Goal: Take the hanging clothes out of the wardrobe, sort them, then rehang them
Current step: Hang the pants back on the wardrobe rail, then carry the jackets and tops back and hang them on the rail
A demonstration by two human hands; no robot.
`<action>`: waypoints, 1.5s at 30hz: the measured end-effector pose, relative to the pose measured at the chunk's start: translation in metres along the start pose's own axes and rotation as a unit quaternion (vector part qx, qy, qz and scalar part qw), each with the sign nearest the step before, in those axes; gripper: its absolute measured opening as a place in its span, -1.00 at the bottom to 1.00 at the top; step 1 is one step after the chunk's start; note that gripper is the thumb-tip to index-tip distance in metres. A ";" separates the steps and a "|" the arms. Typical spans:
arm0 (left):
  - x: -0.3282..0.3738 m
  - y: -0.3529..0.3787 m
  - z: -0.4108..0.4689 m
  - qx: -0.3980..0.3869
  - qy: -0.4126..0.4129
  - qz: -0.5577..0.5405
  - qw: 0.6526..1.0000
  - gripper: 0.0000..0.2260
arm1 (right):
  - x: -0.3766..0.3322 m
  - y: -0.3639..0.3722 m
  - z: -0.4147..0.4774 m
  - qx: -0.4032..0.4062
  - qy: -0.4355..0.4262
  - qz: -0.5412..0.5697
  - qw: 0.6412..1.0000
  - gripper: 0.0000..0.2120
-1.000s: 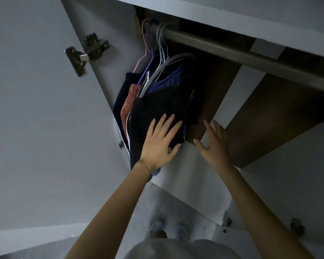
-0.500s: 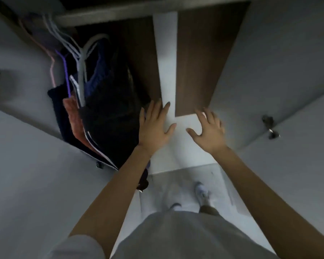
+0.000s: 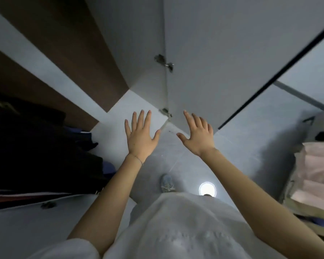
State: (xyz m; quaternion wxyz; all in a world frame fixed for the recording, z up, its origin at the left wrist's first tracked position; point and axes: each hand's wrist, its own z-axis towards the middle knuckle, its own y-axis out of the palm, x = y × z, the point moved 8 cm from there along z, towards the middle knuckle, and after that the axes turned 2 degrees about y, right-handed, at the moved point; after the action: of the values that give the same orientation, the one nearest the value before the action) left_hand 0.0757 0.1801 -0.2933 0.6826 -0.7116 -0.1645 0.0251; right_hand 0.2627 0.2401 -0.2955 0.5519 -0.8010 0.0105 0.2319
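Note:
Dark hanging clothes (image 3: 36, 146) fill the left edge of the head view inside the open wardrobe; their hangers and the rail are out of frame. My left hand (image 3: 140, 139) is held out in the air with fingers spread, well to the right of the clothes and touching nothing. My right hand (image 3: 198, 135) is also spread and empty, in front of the lower edge of the grey wardrobe door (image 3: 232, 62).
The open door carries two metal hinges (image 3: 164, 62). A bed with pinkish bedding (image 3: 314, 176) stands at the right edge. Grey tiled floor (image 3: 241, 156) lies below, with my shoe (image 3: 166, 184) and a bright round light reflection (image 3: 207, 188).
My view has swung right and down, so the clothes slid to the left edge. My left hand came off the dark garment; both hands now hover with spread fingers.

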 end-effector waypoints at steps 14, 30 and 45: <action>0.326 0.094 -0.076 -0.092 0.220 -0.032 0.971 -0.38 | 0.293 -0.056 -0.185 0.093 0.239 0.065 0.964 -0.31; 0.604 0.156 -0.127 -0.130 0.448 -0.008 0.884 -0.37 | 0.516 -0.086 -0.338 0.178 0.443 0.161 0.864 -0.32; 0.919 0.257 -0.101 -0.201 0.613 0.047 0.763 -0.39 | 0.753 -0.133 -0.375 0.228 0.620 0.216 0.719 -0.32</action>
State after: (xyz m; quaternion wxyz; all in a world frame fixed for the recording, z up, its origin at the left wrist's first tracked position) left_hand 1.0214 0.3261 -0.3646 0.4777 -0.7031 0.3208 -0.4179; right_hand 1.1054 0.1381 -0.3608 0.5223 -0.5913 0.5762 -0.2133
